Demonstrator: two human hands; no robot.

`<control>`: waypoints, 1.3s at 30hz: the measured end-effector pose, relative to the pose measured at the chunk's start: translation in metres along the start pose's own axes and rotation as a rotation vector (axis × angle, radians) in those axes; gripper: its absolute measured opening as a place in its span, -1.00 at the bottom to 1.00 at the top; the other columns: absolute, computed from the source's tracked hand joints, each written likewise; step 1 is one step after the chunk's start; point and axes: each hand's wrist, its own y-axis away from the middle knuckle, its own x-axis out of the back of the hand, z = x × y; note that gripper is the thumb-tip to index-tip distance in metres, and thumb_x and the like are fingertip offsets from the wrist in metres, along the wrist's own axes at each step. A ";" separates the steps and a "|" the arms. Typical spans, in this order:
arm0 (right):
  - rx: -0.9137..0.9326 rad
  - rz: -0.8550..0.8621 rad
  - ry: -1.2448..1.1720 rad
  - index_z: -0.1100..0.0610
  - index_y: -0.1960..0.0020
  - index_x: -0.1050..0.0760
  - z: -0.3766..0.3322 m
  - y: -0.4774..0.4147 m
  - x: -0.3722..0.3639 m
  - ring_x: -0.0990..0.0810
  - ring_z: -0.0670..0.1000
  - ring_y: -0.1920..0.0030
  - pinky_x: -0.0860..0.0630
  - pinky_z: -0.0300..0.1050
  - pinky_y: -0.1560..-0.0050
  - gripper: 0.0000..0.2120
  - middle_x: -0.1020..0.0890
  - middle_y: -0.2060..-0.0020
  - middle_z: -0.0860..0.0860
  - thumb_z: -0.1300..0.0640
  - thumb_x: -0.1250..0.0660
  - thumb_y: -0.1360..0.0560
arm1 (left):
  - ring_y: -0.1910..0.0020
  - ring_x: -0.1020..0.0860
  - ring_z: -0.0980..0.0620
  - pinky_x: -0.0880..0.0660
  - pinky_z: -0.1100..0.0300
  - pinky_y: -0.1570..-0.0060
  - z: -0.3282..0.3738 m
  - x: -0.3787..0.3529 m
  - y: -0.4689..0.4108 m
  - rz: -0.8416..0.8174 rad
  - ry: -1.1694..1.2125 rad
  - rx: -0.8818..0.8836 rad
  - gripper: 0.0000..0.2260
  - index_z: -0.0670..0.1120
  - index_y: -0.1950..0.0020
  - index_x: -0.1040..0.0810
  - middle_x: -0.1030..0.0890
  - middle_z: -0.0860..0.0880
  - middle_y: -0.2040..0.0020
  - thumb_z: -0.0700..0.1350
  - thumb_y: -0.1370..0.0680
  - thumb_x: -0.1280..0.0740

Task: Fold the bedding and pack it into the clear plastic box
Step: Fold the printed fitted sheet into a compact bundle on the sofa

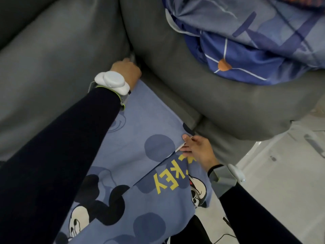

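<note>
Head view: the bedding (140, 120) is a soft, matte blue cotton sheet. It is printed with darker blue discs, black-eared cartoon mouse faces and yellow block letters that read upside down from here. It lies flat on the seat of the sofa (175, 67) and runs from the crease between the cushions towards the person, its near end hanging past the seat front. One layer is folded over another, and the top layer's straight edge runs diagonally across the print, with a sliver of white underside showing at the fold.

The left grip (126, 71) sits at the far corner of the bedding, knuckles up. Its fingers curl down into the cushion crease and out of sight, so I cannot tell whether they hold cloth. The right grip (195, 147) pinches the folded edge at the seat's front corner, thumb on top and fingers under the lifted layer.

Both arms wear dark sleeves. A rounded white plastic wrist device (112, 81) is on the left wrist and a grey band (223, 176) on the right.

The sofa is smooth grey leather with plump, rounded cushions. A second quilt (246, 41) lies crumpled on the right-hand cushion, navy and slate with thin white lines and an orange dot. The floor (281, 173) is glossy pale tile.
</note>
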 end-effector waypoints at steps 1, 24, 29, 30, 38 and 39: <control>-0.021 0.021 0.009 0.26 0.05 -0.49 -0.001 -0.003 0.003 -0.66 0.10 0.24 -0.62 -0.04 0.19 -0.77 -0.63 0.15 0.23 0.07 -0.36 -0.53 | -0.29 -0.37 -0.24 -0.38 -0.09 -0.16 0.004 0.000 0.000 -0.010 0.084 0.031 -0.70 -0.27 -0.33 -0.44 -0.44 -0.25 -0.30 -0.27 -0.62 -0.12; 0.326 0.499 0.605 0.16 -0.03 -0.51 -0.009 -0.017 -0.005 -0.58 0.20 0.10 -0.47 -0.05 0.15 -0.76 -0.63 0.14 0.16 0.02 -0.40 -0.48 | 0.08 -0.53 -0.29 -0.49 -0.13 0.27 0.005 -0.050 0.068 0.386 0.491 0.087 -0.77 -0.21 -0.21 -0.41 -0.44 -0.26 -0.16 -0.30 -0.57 -0.13; 0.377 0.649 0.760 0.14 -0.16 -0.49 -0.009 -0.009 -0.016 -0.46 0.30 -0.10 -0.42 0.05 0.07 -0.72 -0.52 -0.03 0.28 0.17 -0.33 -0.44 | 0.21 -0.54 -0.21 -0.48 -0.03 0.32 0.030 -0.126 0.183 0.373 0.829 0.180 -0.96 -0.17 0.04 -0.47 -0.52 -0.16 0.15 -0.22 -0.53 -0.28; 0.432 0.669 0.773 0.15 -0.17 -0.50 -0.005 -0.002 -0.021 -0.44 0.30 -0.09 -0.40 0.06 0.04 -0.68 -0.50 -0.05 0.29 0.24 -0.31 -0.41 | 0.25 -0.53 -0.19 -0.49 -0.02 0.31 0.035 -0.141 0.214 0.322 0.921 0.267 -0.94 -0.16 0.08 -0.45 -0.51 -0.12 0.22 -0.18 -0.54 -0.29; 0.223 -0.124 0.507 0.09 0.08 -0.46 0.103 0.087 -0.119 -0.49 -0.09 0.38 -0.41 -0.21 0.27 -0.85 -0.51 0.32 0.01 0.33 -0.32 -0.50 | 0.34 -0.60 -0.15 -0.59 0.01 0.21 0.050 -0.256 0.425 -0.113 1.467 0.976 -0.67 -0.16 0.29 -0.52 -0.62 -0.16 0.36 0.03 -0.57 -0.29; 0.024 -0.225 0.382 0.10 0.06 -0.47 0.118 0.098 -0.135 -0.53 -0.09 0.36 -0.44 -0.22 0.25 -0.89 -0.54 0.27 0.04 0.29 -0.31 -0.53 | 0.34 -0.59 -0.12 -0.61 -0.04 0.17 0.043 -0.263 0.437 -0.129 1.710 1.202 -0.64 -0.16 0.25 -0.54 -0.61 -0.16 0.32 0.08 -0.58 -0.26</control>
